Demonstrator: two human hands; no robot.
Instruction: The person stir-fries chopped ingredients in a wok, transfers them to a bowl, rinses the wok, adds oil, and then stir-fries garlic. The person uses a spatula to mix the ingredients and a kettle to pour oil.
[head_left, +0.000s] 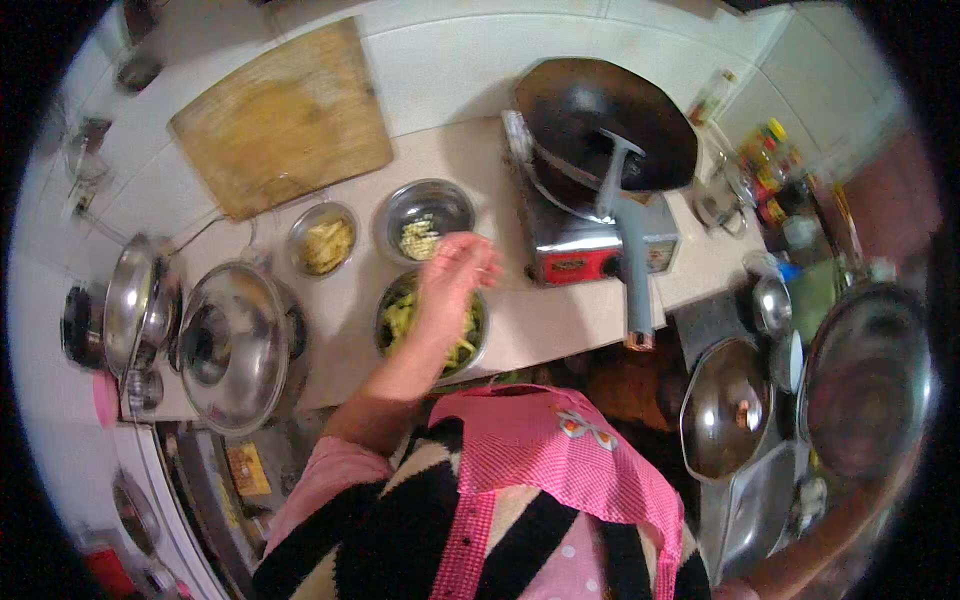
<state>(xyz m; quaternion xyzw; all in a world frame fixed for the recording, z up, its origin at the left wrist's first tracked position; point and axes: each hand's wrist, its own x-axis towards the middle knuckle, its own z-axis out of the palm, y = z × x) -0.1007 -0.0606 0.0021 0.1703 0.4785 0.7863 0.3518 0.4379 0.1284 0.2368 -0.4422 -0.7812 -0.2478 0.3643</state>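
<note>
My left hand (461, 266), blurred, is over the right edge of a steel bowl (446, 196) with chopped pale pieces (419, 238), probably garlic. Its fingers are partly curled; whether they hold anything cannot be made out. Under my left wrist stands a second metal bowl with green vegetable pieces (397, 319). A smaller bowl to the left holds a yellowish food (328, 246). My right forearm reaches up the lower right edge towards a large round metal pan or lid (862, 382); my right hand is out of view. A black wok (600, 127) sits tilted on a portable stove (577, 262), with a grey-handled utensil (637, 277) across it.
A wooden cutting board (292, 120) leans against the tiled wall. Metal lids or pans, including a large domed lid (236, 349), stand at the left. Bottles (769, 154) are at the back right. A shiny metal basin (727, 409) lies below the counter's right end.
</note>
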